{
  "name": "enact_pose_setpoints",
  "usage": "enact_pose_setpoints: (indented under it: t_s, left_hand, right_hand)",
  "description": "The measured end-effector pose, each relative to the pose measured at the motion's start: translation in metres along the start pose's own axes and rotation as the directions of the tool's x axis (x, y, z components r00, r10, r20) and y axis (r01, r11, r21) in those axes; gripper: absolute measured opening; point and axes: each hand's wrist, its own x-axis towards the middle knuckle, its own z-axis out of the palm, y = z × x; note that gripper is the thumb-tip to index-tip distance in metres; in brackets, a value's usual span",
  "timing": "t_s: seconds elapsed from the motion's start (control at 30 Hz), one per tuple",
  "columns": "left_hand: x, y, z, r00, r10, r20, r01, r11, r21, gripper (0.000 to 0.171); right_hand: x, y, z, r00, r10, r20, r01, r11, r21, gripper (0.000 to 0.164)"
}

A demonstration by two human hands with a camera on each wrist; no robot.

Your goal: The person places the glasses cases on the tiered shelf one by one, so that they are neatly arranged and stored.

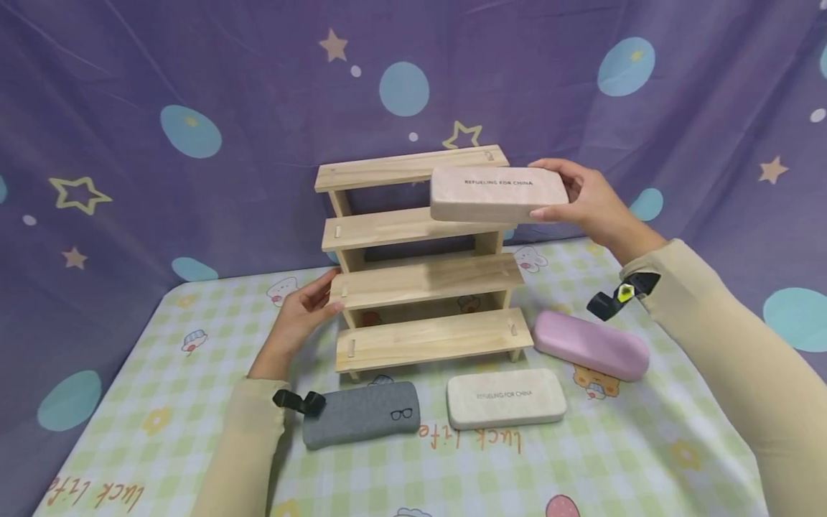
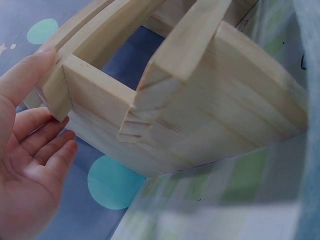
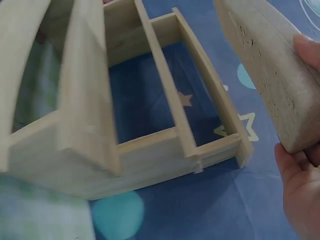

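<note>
The right hand [image 1: 596,207] pinches the raised case [image 1: 494,197] by one end; the left hand [image 1: 292,324] pinches the rack [image 1: 426,281], seemingly steadying it.

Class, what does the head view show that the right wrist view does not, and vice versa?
Only head: the gray case, white case and lilac case on the tablecloth.
Only right wrist: the outer face of the right end panel of the wooden stand.
Both: the right hand holding a beige case, the stand, tablecloth and star-patterned backdrop.
</note>
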Motion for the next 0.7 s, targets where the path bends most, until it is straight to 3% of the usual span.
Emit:
enact_pose_setpoints:
  t_s: [0.2, 0.47, 0.7]
  left_hand:
    - [-0.001, 0.000, -0.001, 1.000, -0.005, -0.003, 0.005, 1.000, 0.007, 0.060]
    - [0.002, -0.004, -0.003, 1.000, 0.016, 0.000, -0.016, 1.000, 0.009, 0.061]
    - [0.001, -0.005, -0.002, 1.000, 0.011, 0.007, -0.011, 1.000, 0.011, 0.060]
  right_hand:
    - [0.031, -0.007, 0.013, 1.000, -0.019, 0.022, 0.018, 0.998, 0.065, 0.055]
    - [0.061, -0.013, 0.026, 0.993, 0.046, 0.107, -0.035, 0.994, -0.103, 0.061]
    - [0.086, -0.017, 0.037, 0.995, 0.058, 0.087, -0.056, 0.998, -0.028, 0.057]
